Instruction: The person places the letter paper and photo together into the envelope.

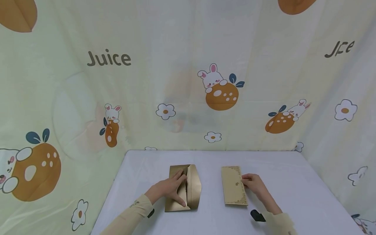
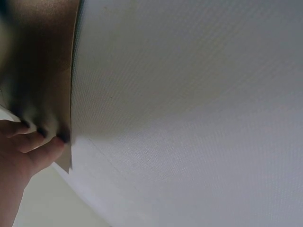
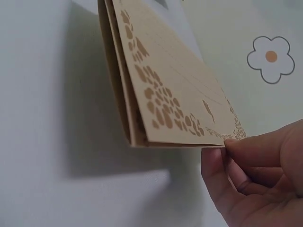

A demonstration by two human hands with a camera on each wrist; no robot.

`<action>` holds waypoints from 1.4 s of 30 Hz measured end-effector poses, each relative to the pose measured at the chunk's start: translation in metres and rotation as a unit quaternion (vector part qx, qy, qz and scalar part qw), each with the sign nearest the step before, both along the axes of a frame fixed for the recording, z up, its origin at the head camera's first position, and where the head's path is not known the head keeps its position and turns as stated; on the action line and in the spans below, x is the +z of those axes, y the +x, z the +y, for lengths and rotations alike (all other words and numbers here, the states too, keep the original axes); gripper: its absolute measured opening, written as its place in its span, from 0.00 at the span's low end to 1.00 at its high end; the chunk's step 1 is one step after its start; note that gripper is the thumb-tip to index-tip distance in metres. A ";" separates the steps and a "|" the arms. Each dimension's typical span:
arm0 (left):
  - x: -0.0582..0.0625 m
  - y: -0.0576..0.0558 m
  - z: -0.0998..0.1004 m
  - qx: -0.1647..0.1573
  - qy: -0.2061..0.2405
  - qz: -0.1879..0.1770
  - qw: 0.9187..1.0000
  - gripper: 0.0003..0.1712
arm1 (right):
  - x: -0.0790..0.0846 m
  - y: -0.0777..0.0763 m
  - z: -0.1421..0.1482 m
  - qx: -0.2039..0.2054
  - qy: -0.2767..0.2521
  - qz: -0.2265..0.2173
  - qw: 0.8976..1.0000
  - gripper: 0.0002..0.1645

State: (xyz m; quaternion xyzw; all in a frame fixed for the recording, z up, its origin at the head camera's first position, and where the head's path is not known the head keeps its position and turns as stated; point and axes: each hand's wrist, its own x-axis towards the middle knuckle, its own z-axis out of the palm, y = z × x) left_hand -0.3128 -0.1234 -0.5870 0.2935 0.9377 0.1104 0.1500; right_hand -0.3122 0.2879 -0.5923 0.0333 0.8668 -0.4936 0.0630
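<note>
A gold envelope (image 1: 194, 191) lies on the table with its pointed flap folded out to the right. Across its body rests my left hand (image 1: 169, 188), fingers and thumb spread near the opening. The left wrist view shows those fingertips (image 2: 47, 150) touching the shadowed envelope (image 2: 57, 71). To the right, my right hand (image 1: 255, 185) pinches the long edge of a cream folded card (image 1: 232, 186) between thumb and fingers. In the right wrist view the card (image 3: 175, 90) shows its lacy cut-out pattern and layered edges, raised above its shadow.
A white cloth covers the table (image 1: 211, 222). Behind it hangs a pale curtain (image 1: 182, 45) printed with rabbits, oranges and flowers. Dark straps or devices (image 1: 258, 215) show beside both wrists.
</note>
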 end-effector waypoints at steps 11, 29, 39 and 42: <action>0.000 0.000 -0.001 -0.001 0.004 0.004 1.000 0.63 | -0.003 -0.002 -0.030 0.003 -0.010 0.005 1.000 0.17; 0.002 0.002 0.000 -0.001 0.011 0.003 1.000 0.62 | -0.004 -0.008 -0.094 0.003 -0.049 0.020 0.999 0.13; 0.001 0.002 0.001 0.001 0.005 0.006 1.000 0.62 | -0.005 -0.014 -0.126 0.011 -0.042 0.034 0.998 0.12; 0.000 0.001 0.000 0.002 0.002 0.007 1.000 0.63 | -0.004 -0.015 -0.134 0.016 -0.040 0.037 0.998 0.12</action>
